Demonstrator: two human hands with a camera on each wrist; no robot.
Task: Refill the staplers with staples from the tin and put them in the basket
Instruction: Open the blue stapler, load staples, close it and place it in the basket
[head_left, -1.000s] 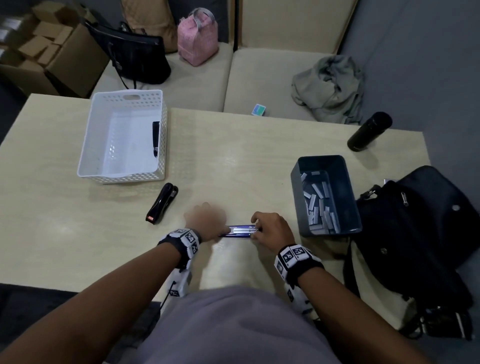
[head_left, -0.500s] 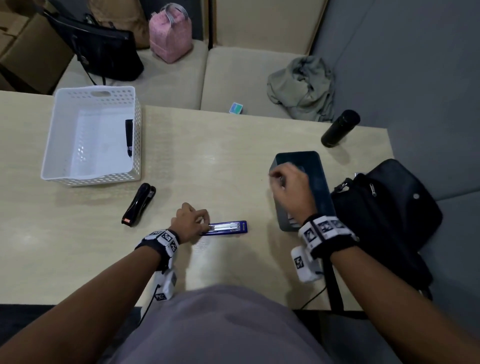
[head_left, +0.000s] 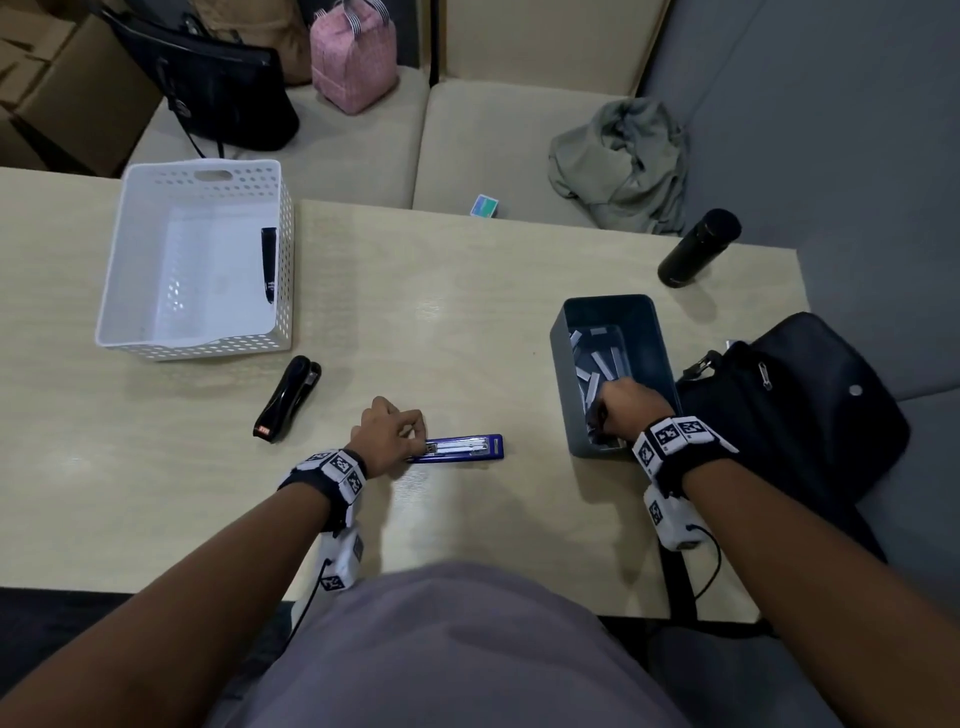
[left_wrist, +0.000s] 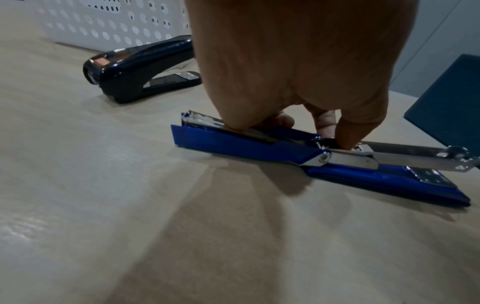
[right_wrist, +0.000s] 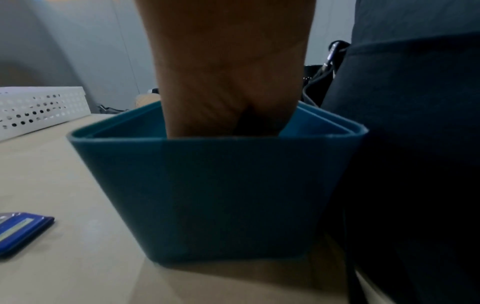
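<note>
A blue stapler (head_left: 462, 448) (left_wrist: 259, 144) lies opened flat near the table's front edge, its metal magazine showing. My left hand (head_left: 415, 441) (left_wrist: 324, 133) holds it down at the hinge with curled fingers. My right hand (head_left: 618, 410) (right_wrist: 228, 82) reaches down into the near end of the dark blue tin (head_left: 644, 322) (right_wrist: 221, 195); its fingers are hidden among the staple strips (head_left: 597, 364). One black stapler (head_left: 288, 397) (left_wrist: 137, 61) lies on the table in front of the white basket (head_left: 208, 171) (right_wrist: 39, 107). Another black stapler (head_left: 268, 265) lies inside the basket.
A black bag (head_left: 789, 415) sits against the tin's right side. A black bottle (head_left: 698, 248) stands at the far right corner. Beyond the table a sofa carries bags, a grey cloth (head_left: 623, 161) and a small box (head_left: 484, 206).
My right hand left the blue stapler, moved right to the tin and has now dipped inside it. The left hand has stayed on the stapler.
</note>
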